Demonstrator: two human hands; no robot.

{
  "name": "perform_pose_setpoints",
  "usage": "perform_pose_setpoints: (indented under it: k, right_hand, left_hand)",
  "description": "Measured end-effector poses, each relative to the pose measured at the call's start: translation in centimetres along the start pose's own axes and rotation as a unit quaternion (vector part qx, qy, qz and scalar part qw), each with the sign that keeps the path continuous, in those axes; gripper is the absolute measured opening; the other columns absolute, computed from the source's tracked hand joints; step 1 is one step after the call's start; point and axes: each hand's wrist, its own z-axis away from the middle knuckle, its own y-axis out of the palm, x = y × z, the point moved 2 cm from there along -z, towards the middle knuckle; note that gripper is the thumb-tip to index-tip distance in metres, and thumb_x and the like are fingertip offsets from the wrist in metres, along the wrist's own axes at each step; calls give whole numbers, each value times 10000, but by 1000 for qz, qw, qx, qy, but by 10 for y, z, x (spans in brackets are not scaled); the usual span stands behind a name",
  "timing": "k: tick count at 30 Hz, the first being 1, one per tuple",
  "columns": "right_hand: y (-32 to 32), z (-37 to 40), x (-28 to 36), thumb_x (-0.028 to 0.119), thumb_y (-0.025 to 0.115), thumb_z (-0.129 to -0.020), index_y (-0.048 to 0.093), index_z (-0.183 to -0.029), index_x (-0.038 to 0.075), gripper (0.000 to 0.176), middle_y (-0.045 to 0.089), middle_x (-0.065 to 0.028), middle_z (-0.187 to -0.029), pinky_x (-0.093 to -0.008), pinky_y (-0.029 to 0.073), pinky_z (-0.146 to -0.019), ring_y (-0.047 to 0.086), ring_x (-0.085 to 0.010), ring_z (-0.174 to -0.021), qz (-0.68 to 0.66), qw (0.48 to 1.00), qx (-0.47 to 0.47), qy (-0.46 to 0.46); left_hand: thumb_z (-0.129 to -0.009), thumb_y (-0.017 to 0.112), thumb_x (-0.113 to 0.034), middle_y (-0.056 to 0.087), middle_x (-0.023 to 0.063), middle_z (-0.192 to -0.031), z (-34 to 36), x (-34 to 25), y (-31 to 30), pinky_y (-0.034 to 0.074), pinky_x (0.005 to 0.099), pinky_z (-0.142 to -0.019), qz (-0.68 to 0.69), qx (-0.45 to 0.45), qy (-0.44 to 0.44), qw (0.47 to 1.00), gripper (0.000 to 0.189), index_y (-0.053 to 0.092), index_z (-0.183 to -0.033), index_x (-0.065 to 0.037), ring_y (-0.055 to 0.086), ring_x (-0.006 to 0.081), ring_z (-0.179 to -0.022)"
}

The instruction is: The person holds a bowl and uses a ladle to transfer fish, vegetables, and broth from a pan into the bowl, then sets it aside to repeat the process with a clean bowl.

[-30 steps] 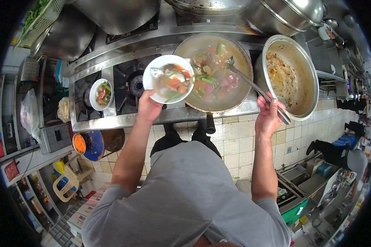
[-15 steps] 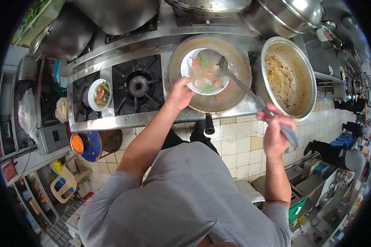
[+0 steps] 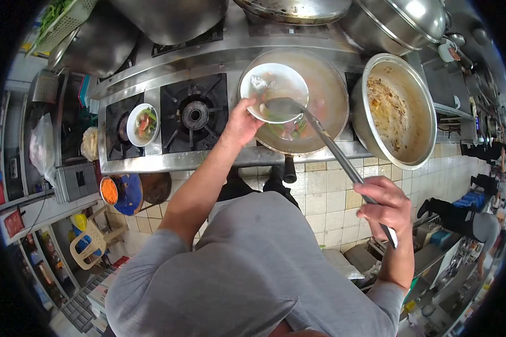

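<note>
My left hand grips the near-left rim of a white bowl held over a wide pan. Inside the bowl lies a silvery piece, with some broth. My right hand is wrapped around the handle of a ladle. The ladle's head overlaps the bowl's near edge. Steamy broth with green and reddish pieces shows in the pan, partly hidden beneath the bowl. The pan's black handle points toward my body.
A second white bowl of vegetables stands on the left burner, beside a black burner grate. Right of the pan is a deep metal pot with brown residue. Large pots line the back. People work at far right.
The ladle head has swung from the bowl's far-right side to its near edge, and my right hand has moved outward and down. Fewer vegetable pieces show inside the bowl.
</note>
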Motion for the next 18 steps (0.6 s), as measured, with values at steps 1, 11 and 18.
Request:
perform_pose_setpoints:
  k: [1,11,18]
  right_hand:
    - [9,-4,-7,31,818,-605,636,-827,43,287,725,-191,-1173,-423,589,-695,708,-360,-868,3,1000,1,-7]
    - [12,28,-22,9,688,-956,600,-962,5,88,723,-246,-1092,-388,613,-786,752,-284,-924,-16,958,-259,126]
    - [60,41,-70,2,724,-935,623,-985,-5,113,759,-173,-1040,-273,569,-743,727,-149,-830,20,913,-251,320]
  left_hand:
    - [-927,604,-234,586,125,-1368,-5,1,-6,472,437,-1115,1,-1,-3,1000,558,481,-1421,-5,578,280,-1259]
    - [-935,615,-275,608,127,-1367,-4,-32,-37,508,438,-1069,20,14,86,996,545,517,-1401,-8,596,280,-1259]
    - [-904,625,-273,546,138,-1454,25,-82,-52,495,478,-1096,-4,-5,160,987,673,416,-1502,-49,562,309,-1316]
